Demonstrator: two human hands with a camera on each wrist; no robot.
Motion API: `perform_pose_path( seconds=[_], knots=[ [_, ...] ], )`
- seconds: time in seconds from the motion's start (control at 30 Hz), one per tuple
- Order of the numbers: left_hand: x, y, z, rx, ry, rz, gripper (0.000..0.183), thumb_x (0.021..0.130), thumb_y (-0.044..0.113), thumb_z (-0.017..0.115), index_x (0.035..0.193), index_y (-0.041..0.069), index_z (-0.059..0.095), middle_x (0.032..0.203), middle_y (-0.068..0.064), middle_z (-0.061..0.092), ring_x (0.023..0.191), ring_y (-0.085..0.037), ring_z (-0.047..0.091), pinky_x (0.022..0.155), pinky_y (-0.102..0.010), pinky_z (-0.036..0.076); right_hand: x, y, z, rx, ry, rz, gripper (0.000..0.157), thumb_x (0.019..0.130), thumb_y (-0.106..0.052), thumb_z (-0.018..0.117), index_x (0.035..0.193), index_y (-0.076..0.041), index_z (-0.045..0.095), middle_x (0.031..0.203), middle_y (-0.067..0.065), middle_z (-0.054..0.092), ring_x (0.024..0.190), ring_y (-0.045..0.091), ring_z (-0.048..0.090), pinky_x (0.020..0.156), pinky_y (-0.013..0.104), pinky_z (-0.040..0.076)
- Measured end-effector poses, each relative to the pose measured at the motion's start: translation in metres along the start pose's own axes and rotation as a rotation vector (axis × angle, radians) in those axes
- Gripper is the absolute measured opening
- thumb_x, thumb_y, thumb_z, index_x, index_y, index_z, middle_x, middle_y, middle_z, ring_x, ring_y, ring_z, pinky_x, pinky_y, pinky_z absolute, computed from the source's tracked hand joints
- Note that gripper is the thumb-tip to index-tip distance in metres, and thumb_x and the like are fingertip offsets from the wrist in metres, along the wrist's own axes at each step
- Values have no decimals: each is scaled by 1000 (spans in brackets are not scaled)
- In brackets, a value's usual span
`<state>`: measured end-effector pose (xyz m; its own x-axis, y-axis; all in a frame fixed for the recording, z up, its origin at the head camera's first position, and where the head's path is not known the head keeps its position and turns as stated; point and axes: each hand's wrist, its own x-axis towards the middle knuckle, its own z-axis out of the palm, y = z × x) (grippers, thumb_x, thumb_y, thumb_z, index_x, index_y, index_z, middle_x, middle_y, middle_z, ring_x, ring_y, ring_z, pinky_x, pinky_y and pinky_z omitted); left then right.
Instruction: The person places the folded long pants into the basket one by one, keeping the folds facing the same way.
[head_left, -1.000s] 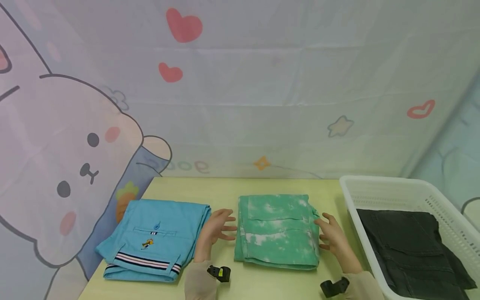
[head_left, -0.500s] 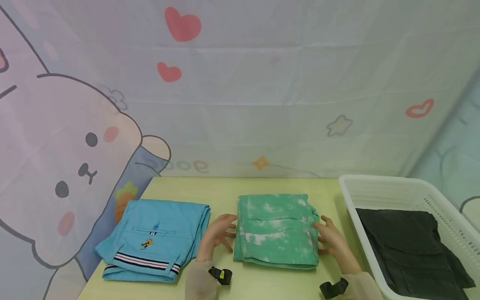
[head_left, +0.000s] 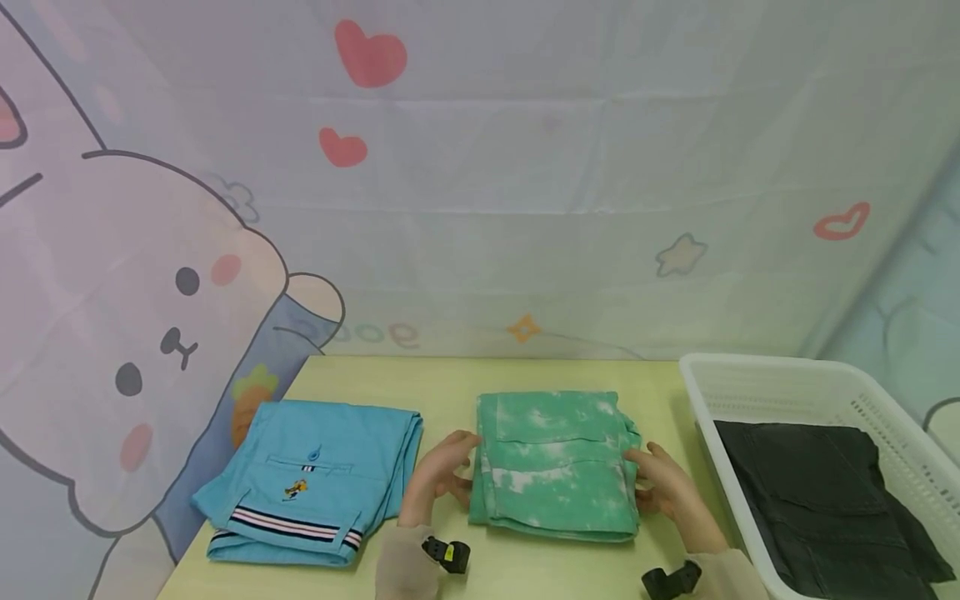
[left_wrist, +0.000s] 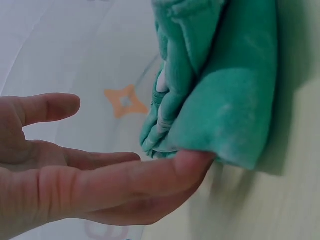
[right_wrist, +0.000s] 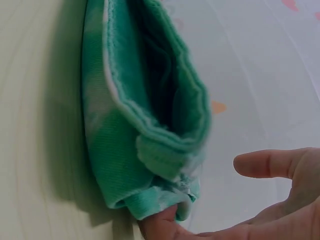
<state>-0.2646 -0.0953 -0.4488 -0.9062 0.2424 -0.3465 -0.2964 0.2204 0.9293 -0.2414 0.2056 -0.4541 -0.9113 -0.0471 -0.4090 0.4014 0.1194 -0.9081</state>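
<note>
Folded green trousers [head_left: 555, 475] with white tie-dye patches lie on the table between my two hands. My left hand [head_left: 441, 468] is at their left edge. In the left wrist view its extended fingers [left_wrist: 135, 182] touch the green fold, the thumb held apart. My right hand [head_left: 663, 482] is at the right edge. In the right wrist view a fingertip [right_wrist: 162, 225] is against the lower fold, partly hidden by the cloth, and the thumb stands away. Neither hand grips the cloth.
Folded blue trousers [head_left: 315, 483] with a striped waistband lie left on the pale yellow table [head_left: 450, 375]. A white plastic basket [head_left: 757, 367] at right holds dark folded trousers [head_left: 817, 492]. A printed cloth backdrop [head_left: 525, 208] hangs behind the table.
My left hand has moved in to the left edge of the green trousers, its fingers lower. My right hand has closed in slightly on the right edge. The trousers stay in place.
</note>
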Motion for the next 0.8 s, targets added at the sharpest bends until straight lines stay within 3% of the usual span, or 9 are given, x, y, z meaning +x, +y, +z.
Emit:
perform_pose_path(
  seconds=[0.13, 0.2, 0.3, 0.37, 0.47, 0.57, 0.7, 0.8],
  knots=[
    [0, 1, -1, 3, 0, -15, 61, 93, 29, 38, 140, -2, 13, 135, -41, 17, 110, -61, 36, 62, -48, 53, 1, 0, 1, -33, 3, 12, 83, 89, -26, 41, 135, 10, -19, 132, 44, 11, 107, 50, 44, 75, 36, 49],
    [0, 1, -1, 16, 3, -20, 63, 93, 30, 39, 141, -1, 11, 131, -42, 24, 108, -58, 41, 61, -46, 54, 2, 1, 1, -46, 2, 15, 78, 89, -25, 41, 136, 13, -9, 127, 41, 19, 94, 39, 51, 69, 32, 49],
    [0, 0, -1, 42, 3, -25, 61, 93, 32, 39, 140, 0, 17, 121, -41, 36, 99, -50, 50, 58, -44, 54, 3, 2, 2, -72, -1, 7, 64, 88, -23, 42, 129, 19, 15, 113, 31, 36, 78, 22, 52, 62, 28, 47],
    [-1, 0, -1, 55, 2, -23, 58, 93, 33, 39, 137, -1, 22, 116, -38, 41, 95, -45, 54, 58, -43, 54, 4, 4, 2, -88, -2, -1, 54, 89, -22, 42, 121, 20, 29, 103, 22, 42, 74, 19, 51, 60, 27, 46],
    [-1, -1, 0, 56, 4, -21, 57, 94, 34, 39, 133, -5, 25, 112, -37, 42, 92, -42, 55, 60, -45, 54, 4, 5, 2, -100, -3, -10, 46, 89, -21, 43, 114, 18, 38, 97, 16, 44, 72, 18, 50, 58, 27, 44],
    [0, -2, 1, 39, 24, -33, 60, 93, 35, 39, 133, -7, 22, 111, -38, 42, 91, -43, 56, 63, -47, 53, 4, 5, 1, -94, -14, -15, 51, 90, -21, 43, 118, 20, 35, 109, 23, 40, 77, 21, 52, 60, 30, 47],
    [1, -2, 2, 19, 56, -70, 60, 93, 36, 40, 131, -6, 21, 112, -36, 43, 90, -40, 56, 69, -53, 50, 4, 6, 0, -70, -42, -28, 60, 90, -22, 43, 125, 23, 25, 130, 35, 24, 93, 33, 55, 68, 41, 52],
    [1, -1, 2, 10, 65, -87, 59, 92, 36, 40, 132, -4, 22, 117, -33, 42, 93, -42, 55, 71, -58, 46, 5, 7, 0, -53, -68, -40, 62, 90, -22, 44, 127, 23, 23, 132, 36, 21, 100, 40, 54, 72, 46, 52]
  ],
)
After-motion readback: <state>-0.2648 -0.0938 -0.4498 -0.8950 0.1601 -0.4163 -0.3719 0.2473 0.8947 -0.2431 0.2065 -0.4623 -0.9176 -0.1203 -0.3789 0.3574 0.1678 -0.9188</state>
